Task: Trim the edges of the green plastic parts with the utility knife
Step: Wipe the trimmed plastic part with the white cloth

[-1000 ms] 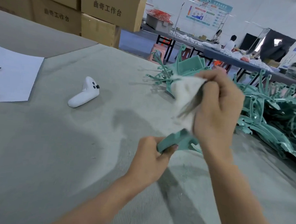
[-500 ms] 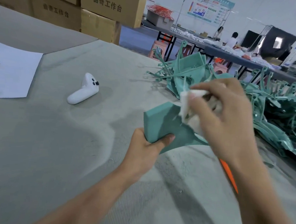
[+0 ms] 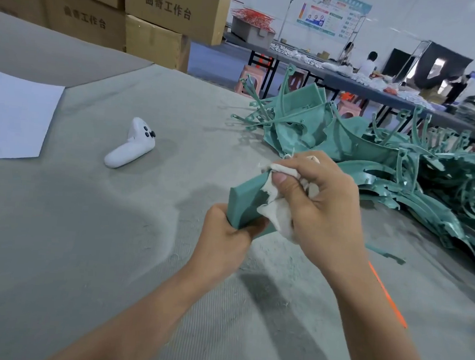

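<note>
Over the grey table [image 3: 57,251], the left hand [image 3: 224,235] is gripping the green part [image 3: 241,204], the right hand [image 3: 324,211] is pinching a white cloth [image 3: 277,222] on its edge; firm bracing seems wise.

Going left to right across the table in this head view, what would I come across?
Paper → controller → left hand, gripping a green part → right hand, holding a cloth → pile of green parts.
</note>
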